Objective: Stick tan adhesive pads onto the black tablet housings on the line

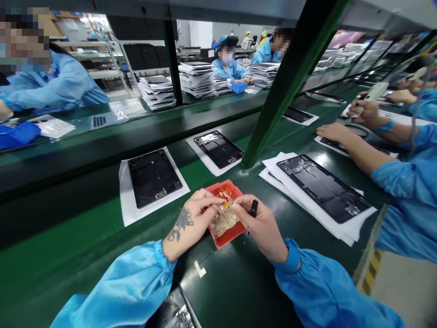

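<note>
A red plastic bin [232,238] stands on the green bench between my hands, with many tan, flat pieces [223,223] piled in it. Over the bin, my left hand [194,216] and my right hand [261,225] pinch at a small yellow-gold flex cable [226,205], their fingertips nearly meeting. A short black object [254,208] sticks up between the fingers of my right hand; its kind is unclear. Below the bin, a small white tab with a thin dark wire [200,269] lies on the bench. Part of a dark device housing [175,310] shows by my left sleeve.
Open black tablet housings [155,177] [220,150] [324,187] lie on white sheets beyond and to the right. A green post [273,114] rises behind the bin. At right, a co-worker's hands [367,114] work with a pale tool [375,92]. Paper stacks [196,79] line the far bench.
</note>
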`<state>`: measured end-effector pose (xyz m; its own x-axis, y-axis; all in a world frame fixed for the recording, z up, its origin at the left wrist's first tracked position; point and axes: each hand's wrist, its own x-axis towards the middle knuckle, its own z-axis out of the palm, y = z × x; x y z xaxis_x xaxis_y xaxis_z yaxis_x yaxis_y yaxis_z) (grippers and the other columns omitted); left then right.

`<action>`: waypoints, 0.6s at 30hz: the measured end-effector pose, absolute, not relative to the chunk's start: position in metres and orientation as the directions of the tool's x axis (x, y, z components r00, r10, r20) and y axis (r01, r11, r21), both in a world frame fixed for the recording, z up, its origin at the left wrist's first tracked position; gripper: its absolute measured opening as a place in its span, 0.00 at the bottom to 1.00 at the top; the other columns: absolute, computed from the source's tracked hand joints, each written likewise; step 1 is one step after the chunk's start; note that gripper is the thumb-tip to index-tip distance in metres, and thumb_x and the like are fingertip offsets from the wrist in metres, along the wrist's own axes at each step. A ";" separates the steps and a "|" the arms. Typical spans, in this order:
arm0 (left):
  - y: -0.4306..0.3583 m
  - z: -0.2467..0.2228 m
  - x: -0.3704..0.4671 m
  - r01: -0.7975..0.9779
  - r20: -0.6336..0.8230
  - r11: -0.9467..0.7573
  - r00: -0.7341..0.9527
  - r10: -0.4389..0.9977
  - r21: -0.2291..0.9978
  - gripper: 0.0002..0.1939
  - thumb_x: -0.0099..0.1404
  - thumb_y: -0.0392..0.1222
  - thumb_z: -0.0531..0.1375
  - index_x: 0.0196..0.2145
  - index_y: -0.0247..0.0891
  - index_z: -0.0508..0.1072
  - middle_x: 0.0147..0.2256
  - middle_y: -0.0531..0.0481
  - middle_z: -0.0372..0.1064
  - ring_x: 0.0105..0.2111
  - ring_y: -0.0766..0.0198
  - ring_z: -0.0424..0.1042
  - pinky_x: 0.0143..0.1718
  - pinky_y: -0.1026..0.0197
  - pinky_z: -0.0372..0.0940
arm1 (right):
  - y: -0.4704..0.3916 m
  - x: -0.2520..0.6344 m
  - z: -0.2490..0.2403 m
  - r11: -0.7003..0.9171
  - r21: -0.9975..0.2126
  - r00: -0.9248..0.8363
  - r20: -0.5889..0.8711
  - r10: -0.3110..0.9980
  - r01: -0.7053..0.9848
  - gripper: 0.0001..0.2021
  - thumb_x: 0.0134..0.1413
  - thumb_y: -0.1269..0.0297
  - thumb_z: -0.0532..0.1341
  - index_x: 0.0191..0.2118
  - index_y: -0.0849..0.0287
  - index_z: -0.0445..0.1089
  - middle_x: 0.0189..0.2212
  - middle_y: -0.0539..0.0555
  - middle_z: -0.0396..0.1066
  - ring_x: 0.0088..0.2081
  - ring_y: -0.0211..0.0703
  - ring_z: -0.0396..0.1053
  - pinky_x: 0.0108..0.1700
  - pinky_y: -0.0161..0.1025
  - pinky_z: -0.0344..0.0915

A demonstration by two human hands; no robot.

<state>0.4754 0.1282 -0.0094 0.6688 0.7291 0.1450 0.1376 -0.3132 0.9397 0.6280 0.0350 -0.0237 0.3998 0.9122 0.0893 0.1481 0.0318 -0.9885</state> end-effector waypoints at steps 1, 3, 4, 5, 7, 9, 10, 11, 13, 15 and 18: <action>0.127 -0.007 0.474 0.107 0.096 -0.230 0.685 0.722 0.967 0.09 0.64 0.38 0.56 0.35 0.40 0.77 0.36 0.49 0.66 0.39 0.61 0.66 0.42 0.61 0.59 | 0.035 0.628 -0.023 0.032 -0.989 0.391 0.087 0.916 0.146 0.09 0.56 0.58 0.61 0.34 0.58 0.67 0.21 0.46 0.59 0.21 0.33 0.54 0.25 0.33 0.56; 0.125 -0.003 0.472 0.062 0.027 -0.096 0.692 0.721 0.993 0.07 0.63 0.42 0.59 0.32 0.38 0.76 0.35 0.50 0.66 0.37 0.62 0.66 0.40 0.62 0.60 | 0.035 0.627 -0.022 0.032 -0.988 0.376 0.087 0.923 0.150 0.08 0.56 0.58 0.62 0.34 0.58 0.67 0.20 0.45 0.59 0.21 0.33 0.54 0.25 0.33 0.56; 0.124 -0.001 0.471 0.046 0.013 -0.061 0.686 0.727 0.997 0.07 0.62 0.43 0.60 0.31 0.37 0.75 0.34 0.50 0.65 0.36 0.63 0.66 0.39 0.63 0.60 | 0.035 0.627 -0.022 0.034 -0.987 0.371 0.090 0.924 0.154 0.08 0.56 0.58 0.62 0.34 0.58 0.67 0.20 0.45 0.59 0.21 0.33 0.55 0.26 0.33 0.56; 0.123 -0.001 0.470 0.036 0.009 -0.046 0.681 0.732 0.998 0.07 0.61 0.43 0.61 0.30 0.37 0.75 0.34 0.50 0.65 0.35 0.64 0.66 0.38 0.64 0.60 | 0.035 0.627 -0.021 0.037 -0.986 0.370 0.095 0.924 0.161 0.08 0.56 0.59 0.62 0.34 0.58 0.67 0.21 0.46 0.60 0.21 0.33 0.56 0.26 0.34 0.57; 0.121 0.000 0.470 0.039 0.018 -0.060 0.676 0.737 0.997 0.07 0.61 0.42 0.61 0.30 0.36 0.75 0.34 0.50 0.66 0.35 0.63 0.66 0.38 0.64 0.61 | 0.035 0.627 -0.021 0.046 -0.978 0.397 0.125 0.909 0.203 0.07 0.55 0.60 0.62 0.35 0.58 0.67 0.22 0.46 0.61 0.23 0.34 0.57 0.28 0.34 0.58; 0.120 0.000 0.470 0.051 0.047 -0.109 0.668 0.743 0.993 0.07 0.63 0.41 0.59 0.30 0.36 0.75 0.34 0.49 0.66 0.35 0.63 0.67 0.39 0.64 0.61 | 0.034 0.627 -0.020 0.056 -0.956 0.445 0.186 0.876 0.289 0.07 0.54 0.62 0.63 0.34 0.57 0.66 0.24 0.47 0.61 0.24 0.35 0.58 0.28 0.34 0.59; 0.120 0.001 0.471 0.058 0.062 -0.133 0.663 0.746 0.989 0.07 0.63 0.40 0.59 0.30 0.36 0.75 0.34 0.49 0.67 0.35 0.63 0.67 0.39 0.64 0.61 | 0.033 0.626 -0.020 0.057 -0.939 0.454 0.217 0.865 0.339 0.06 0.54 0.62 0.63 0.33 0.58 0.66 0.24 0.47 0.62 0.25 0.35 0.58 0.29 0.34 0.59; 0.120 0.001 0.471 0.066 0.074 -0.156 0.658 0.749 0.986 0.07 0.63 0.39 0.58 0.31 0.36 0.75 0.34 0.49 0.67 0.35 0.64 0.67 0.40 0.64 0.61 | 0.033 0.626 -0.020 0.060 -0.922 0.444 0.240 0.863 0.383 0.06 0.54 0.63 0.63 0.32 0.58 0.67 0.24 0.48 0.63 0.25 0.35 0.59 0.29 0.34 0.59; 0.119 0.001 0.471 0.076 0.099 -0.196 0.655 0.749 0.978 0.07 0.63 0.39 0.58 0.31 0.37 0.76 0.33 0.49 0.68 0.35 0.63 0.67 0.40 0.63 0.61 | 0.032 0.625 -0.020 0.081 -0.898 0.384 0.265 0.885 0.432 0.06 0.56 0.63 0.62 0.31 0.58 0.70 0.26 0.50 0.66 0.26 0.37 0.61 0.29 0.35 0.60; 0.119 0.001 0.471 0.080 0.116 -0.224 0.662 0.741 0.971 0.07 0.63 0.38 0.58 0.32 0.37 0.77 0.34 0.48 0.69 0.36 0.62 0.68 0.41 0.63 0.61 | 0.031 0.623 -0.020 0.112 -0.893 0.341 0.280 0.898 0.437 0.05 0.57 0.63 0.61 0.34 0.58 0.73 0.27 0.51 0.69 0.26 0.38 0.64 0.29 0.35 0.62; 0.118 0.000 0.470 0.064 0.139 -0.245 0.675 0.725 0.967 0.08 0.64 0.38 0.58 0.33 0.38 0.77 0.35 0.48 0.70 0.37 0.61 0.69 0.42 0.62 0.62 | 0.031 0.621 -0.018 0.139 -0.896 0.333 0.296 0.895 0.422 0.05 0.55 0.66 0.62 0.35 0.58 0.74 0.28 0.51 0.71 0.26 0.38 0.65 0.29 0.35 0.63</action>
<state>0.4704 0.1185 0.0000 0.6750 0.7246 0.1390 0.0643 -0.2454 0.9673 0.6214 0.0306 -0.0183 0.3328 0.8954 0.2959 0.4223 0.1390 -0.8957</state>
